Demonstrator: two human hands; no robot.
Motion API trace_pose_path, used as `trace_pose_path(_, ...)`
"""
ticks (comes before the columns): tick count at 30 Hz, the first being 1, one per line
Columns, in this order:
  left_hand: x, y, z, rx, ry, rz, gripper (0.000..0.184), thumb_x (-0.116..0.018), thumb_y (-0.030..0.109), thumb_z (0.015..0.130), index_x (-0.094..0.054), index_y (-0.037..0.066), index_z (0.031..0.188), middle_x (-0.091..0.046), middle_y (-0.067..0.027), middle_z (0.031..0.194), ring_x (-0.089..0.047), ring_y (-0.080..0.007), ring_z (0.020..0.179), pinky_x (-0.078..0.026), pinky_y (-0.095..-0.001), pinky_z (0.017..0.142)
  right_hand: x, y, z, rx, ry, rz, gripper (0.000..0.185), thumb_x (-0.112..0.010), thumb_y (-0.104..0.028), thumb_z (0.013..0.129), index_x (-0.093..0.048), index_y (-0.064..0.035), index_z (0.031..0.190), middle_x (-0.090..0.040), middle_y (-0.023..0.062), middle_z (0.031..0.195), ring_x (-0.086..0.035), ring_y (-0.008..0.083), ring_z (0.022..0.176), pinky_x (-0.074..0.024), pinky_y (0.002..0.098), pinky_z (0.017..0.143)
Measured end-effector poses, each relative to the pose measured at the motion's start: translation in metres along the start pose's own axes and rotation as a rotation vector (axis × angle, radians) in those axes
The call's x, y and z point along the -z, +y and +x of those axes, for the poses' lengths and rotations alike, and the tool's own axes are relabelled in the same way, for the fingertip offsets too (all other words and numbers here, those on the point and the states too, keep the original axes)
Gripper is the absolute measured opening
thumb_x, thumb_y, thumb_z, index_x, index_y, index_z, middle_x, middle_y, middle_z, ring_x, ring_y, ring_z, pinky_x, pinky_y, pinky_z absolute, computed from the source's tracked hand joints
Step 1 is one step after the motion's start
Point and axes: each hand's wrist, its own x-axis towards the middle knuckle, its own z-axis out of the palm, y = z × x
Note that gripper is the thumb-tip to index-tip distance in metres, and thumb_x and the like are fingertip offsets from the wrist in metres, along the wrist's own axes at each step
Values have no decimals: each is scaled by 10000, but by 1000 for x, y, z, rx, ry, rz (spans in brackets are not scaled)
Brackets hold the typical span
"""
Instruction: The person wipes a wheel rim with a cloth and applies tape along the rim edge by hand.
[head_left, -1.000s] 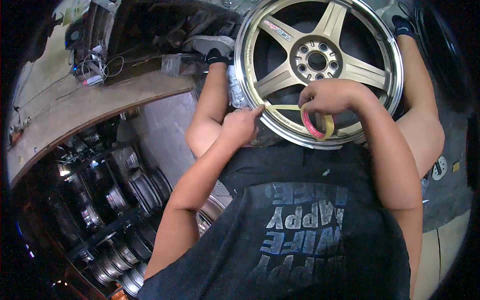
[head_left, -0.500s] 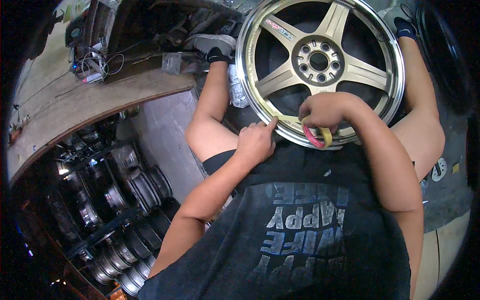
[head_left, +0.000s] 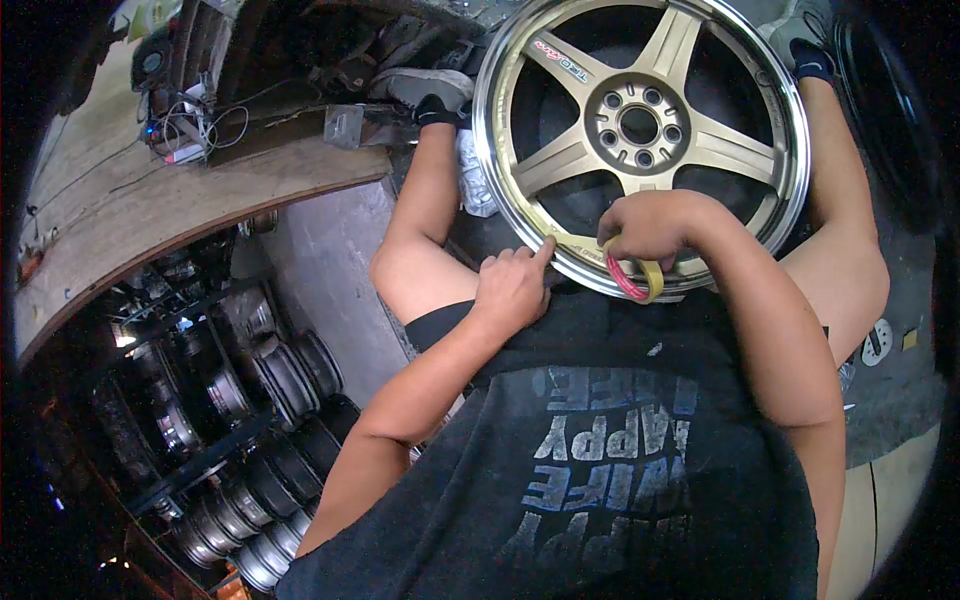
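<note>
A bronze five-spoke car wheel (head_left: 555, 160) with a polished silver lip lies between my legs. Yellowish masking tape (head_left: 525, 208) runs along the inside of the lip on its left and lower edge. My left hand (head_left: 512, 285) rests at the lower left of the rim. Its index finger is stretched out and presses the tape, while the other fingers are partly bent. Over the bottom spoke, my right hand (head_left: 655, 222) is closed on the tape roll (head_left: 630, 282), which shows a pink inner core. A short strip of tape spans between the two hands.
Stacked wheels (head_left: 290, 380) fill a rack at the lower left. A curved wooden board (head_left: 270, 160) carries cables and a white power strip (head_left: 190, 150). Black round objects (head_left: 890, 120) stand at the far right. A perforated white disc (head_left: 877, 342) lies beside my right leg.
My right hand and the tape roll have shifted very slightly down, and the roll has turned a little. My left hand stays at nearly the same spot on the rim.
</note>
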Motion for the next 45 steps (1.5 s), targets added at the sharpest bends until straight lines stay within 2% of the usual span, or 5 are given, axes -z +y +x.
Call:
trace_pose_path(9, 0, -8, 4, -19, 23, 56, 665, -692, 152, 853, -576, 189, 1506, -742, -133, 970, -726, -332, 933, -562, -493, 798, -4, 7, 8, -22, -23, -11, 474, -653, -261, 941, -705, -54, 1363, -790, 178, 1081, -780, 261, 713, -639, 369, 671)
trace_pose_path(13, 9, -41, 20, 46, -113, 157, 723, -564, 113, 936, -483, 409, 1590, -744, -165, 977, -743, -371, 881, -594, -519, 747, -5, 9, 9, -16, -28, -38, 480, -638, -259, 946, -700, -52, 1375, -792, 184, 1084, -781, 283, 692, -634, 374, 659)
trace_pose_path(26, 0, -58, 34, 1, 31, 231, 618, -561, 88, 935, -580, 314, 1510, -733, -142, 907, -741, -335, 882, -587, -479, 706, 24, 25, -1, 122, 213, -64, 522, -712, -176, 824, -733, -113, 1342, -766, 182, 1230, -732, 312, 1125, -559, 394, 989)
trace_pose_path(39, 17, -102, 66, 54, 71, 83, 565, -532, 98, 974, -624, 334, 1480, -768, -171, 947, -772, -353, 876, -603, -492, 721, -7, 53, -5, -17, 512, -155, 532, -740, -19, 770, -726, -76, 1298, -774, 207, 1155, -744, 361, 1095, -578, 442, 953)
trace_pose_path(45, 13, -126, 89, 249, 466, -345, 669, -643, 173, 932, -452, 84, 1567, -748, -219, 916, -762, -313, 830, -607, -450, 700, -18, 43, -12, -41, 651, -84, 472, -743, -67, 786, -724, -33, 1256, -774, 222, 1120, -756, 359, 1048, -587, 426, 936)
